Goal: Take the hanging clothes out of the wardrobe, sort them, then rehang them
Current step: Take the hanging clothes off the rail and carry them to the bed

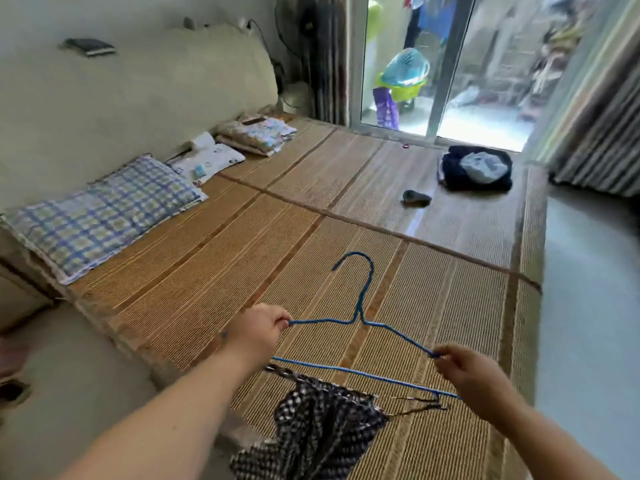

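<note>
Both tips of the hanger (360, 320) are pinched, by left hand (258, 332) and right hand (467, 375), so the checked garment (322, 431) dangles freely.

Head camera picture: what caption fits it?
Left hand and right hand pinch the ends of a blue hanger, checked cloth draped on its bar, above a woven mat.

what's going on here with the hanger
A person holds a blue wire hanger over a bed mat, the left hand pinching one shoulder end and the right hand the other. A black-and-white checked garment dangles from its lower bar, seemingly by thin straps. A dark folded pile of clothes lies at the far end of the mat.
</note>
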A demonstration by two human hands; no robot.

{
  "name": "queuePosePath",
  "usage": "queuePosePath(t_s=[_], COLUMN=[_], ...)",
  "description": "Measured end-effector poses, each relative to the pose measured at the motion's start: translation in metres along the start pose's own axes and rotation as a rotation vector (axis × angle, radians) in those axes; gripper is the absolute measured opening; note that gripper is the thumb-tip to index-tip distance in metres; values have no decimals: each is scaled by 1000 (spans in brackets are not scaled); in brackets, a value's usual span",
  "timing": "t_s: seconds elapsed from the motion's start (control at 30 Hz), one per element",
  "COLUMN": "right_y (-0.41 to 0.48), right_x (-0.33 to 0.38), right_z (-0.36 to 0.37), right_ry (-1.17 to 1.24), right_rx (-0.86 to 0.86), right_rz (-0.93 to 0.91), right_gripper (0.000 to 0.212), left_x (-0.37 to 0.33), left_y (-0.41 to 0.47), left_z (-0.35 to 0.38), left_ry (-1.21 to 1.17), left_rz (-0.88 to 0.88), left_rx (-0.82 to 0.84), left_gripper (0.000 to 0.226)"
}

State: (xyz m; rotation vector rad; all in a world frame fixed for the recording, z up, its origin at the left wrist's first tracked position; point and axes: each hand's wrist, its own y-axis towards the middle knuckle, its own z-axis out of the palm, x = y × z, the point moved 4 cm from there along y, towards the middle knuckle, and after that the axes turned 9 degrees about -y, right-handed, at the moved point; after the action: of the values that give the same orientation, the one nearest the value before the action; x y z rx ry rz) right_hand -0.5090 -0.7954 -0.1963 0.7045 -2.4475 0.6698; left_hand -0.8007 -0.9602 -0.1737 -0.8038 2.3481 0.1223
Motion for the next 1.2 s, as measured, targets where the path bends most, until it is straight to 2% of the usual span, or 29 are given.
queuePosePath(t_s=[0.13, 0.27, 0.43, 0.57, 0.63, 0.67, 0.73, 0.9, 1.03, 1.2], right_y=[49, 112, 180, 217, 229, 231, 234, 221, 197, 143], right_x=[-59, -106, -150, -165, -162, -157, -141, -70, 24, 180], right_z=[9, 37, 83, 107, 110, 109, 105, 101, 93, 82], right_ry=[-67, -137, -149, -170, -117, -103, -120, -272, -356, -417], right_rx=[-26, 29, 88, 141, 127, 110, 94, 140, 141, 70], right_rz=[94, 155, 210, 239, 254, 250, 192, -72, -324, -741], right_gripper=[15, 13, 13, 10, 38, 50, 61, 65, 70, 69], left_x=[-15, -2, 26, 46, 51, 51, 47, 24, 10, 7], left_y=[51, 97, 148, 171, 175, 175, 170, 136, 101, 36], left_z=[70, 128, 187, 218, 224, 225, 221, 184, 124, 4], left_ry=[78, 129, 209, 185, 151, 130, 85, 96, 183, 270], left_rz=[-83, -169, -250, -308, -313, -307, -290, -181, -138, -139], left_rx=[28, 54, 91, 139, 131, 124, 127, 149, 99, -112], left_gripper=[21, 22, 24, 22, 39, 50, 64, 73, 74, 74])
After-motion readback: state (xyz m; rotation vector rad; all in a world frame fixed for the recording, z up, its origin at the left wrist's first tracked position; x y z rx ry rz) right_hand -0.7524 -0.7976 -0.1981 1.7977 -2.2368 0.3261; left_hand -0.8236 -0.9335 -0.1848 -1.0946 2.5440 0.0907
